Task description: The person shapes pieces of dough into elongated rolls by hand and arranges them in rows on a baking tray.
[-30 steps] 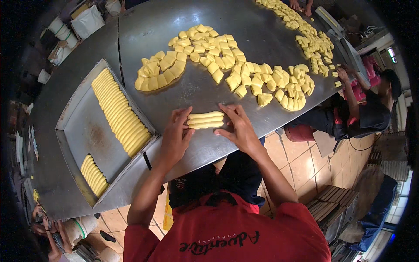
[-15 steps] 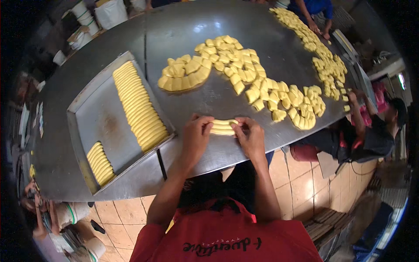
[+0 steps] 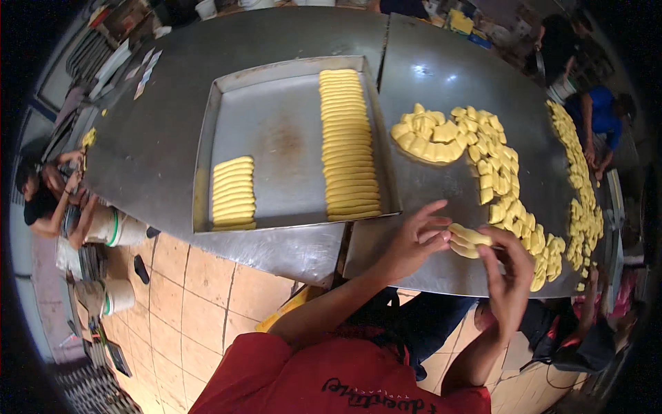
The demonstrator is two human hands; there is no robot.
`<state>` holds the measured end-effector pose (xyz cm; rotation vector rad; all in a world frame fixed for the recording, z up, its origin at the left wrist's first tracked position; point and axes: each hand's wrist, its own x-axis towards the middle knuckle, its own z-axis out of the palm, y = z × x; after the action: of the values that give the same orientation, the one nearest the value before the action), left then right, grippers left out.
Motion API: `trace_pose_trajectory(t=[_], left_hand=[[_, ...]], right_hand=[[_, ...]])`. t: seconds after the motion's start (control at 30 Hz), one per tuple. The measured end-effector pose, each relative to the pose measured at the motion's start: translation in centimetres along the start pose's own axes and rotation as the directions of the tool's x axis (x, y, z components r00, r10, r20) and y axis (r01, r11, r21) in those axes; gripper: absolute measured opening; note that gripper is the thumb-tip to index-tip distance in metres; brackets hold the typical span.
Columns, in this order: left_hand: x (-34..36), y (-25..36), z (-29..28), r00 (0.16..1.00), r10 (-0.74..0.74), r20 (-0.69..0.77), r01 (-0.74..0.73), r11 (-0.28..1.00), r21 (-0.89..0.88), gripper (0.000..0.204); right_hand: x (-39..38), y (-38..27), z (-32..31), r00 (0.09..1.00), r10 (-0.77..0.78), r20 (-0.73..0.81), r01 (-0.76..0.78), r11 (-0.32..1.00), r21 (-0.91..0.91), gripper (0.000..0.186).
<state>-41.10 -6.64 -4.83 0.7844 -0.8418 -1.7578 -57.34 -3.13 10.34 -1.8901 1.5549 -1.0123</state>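
Note:
A short bundle of soft yellow dough strips (image 3: 469, 241), bent in the middle, is held above the front edge of the metal table. My right hand (image 3: 509, 265) pinches its right end between thumb and fingers. Beside the left end is my left hand (image 3: 416, 241), its fingers spread and the thumb close to the dough; whether it touches cannot be made out. To the left lies a large metal tray (image 3: 276, 165). Along its right side runs a long row of dough strips (image 3: 348, 145), and a shorter row (image 3: 234, 193) sits at its front left corner.
Clumps of cut dough pieces (image 3: 500, 165) lie right of the tray, a curved clump (image 3: 427, 136) among them. Farther right is another long heap of dough (image 3: 579, 186), with a person in blue (image 3: 600, 114) beside it. Another person (image 3: 52, 200) sits at the far left.
My view has turned left, so the tray now sits nearer the middle. The left fingers have spread from the dough strips, which now bend; the right hand still grips them.

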Motion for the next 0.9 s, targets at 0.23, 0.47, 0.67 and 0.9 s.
trace_pose_trajectory(t=[0.23,0.47,0.67,0.9], left_hand=[[-7.0,11.2,-8.8,0.995,0.060,-0.077,-0.049,0.989,0.137,0.040],[-10.7,17.9,-20.1,0.956,0.090,-0.279,0.095,0.805,0.585,0.026],[-10.4,18.9,-24.1,0.969,-0.086,-0.231,0.241,0.528,0.815,0.029],[-10.2,18.4,-25.2,0.971,-0.174,-0.166,0.227,0.440,0.869,0.027]], right_hand=[[3.6,-3.4,4.6,0.977,-0.169,0.134,0.170,0.985,0.004,0.026],[7.4,-1.7,20.4,0.927,-0.102,0.362,-0.054,0.916,0.396,0.028],[9.8,-0.3,25.5,0.712,-0.197,0.673,0.046,0.971,0.236,0.024],[10.1,0.5,26.3,0.617,-0.292,0.731,0.127,0.953,0.274,0.024]])
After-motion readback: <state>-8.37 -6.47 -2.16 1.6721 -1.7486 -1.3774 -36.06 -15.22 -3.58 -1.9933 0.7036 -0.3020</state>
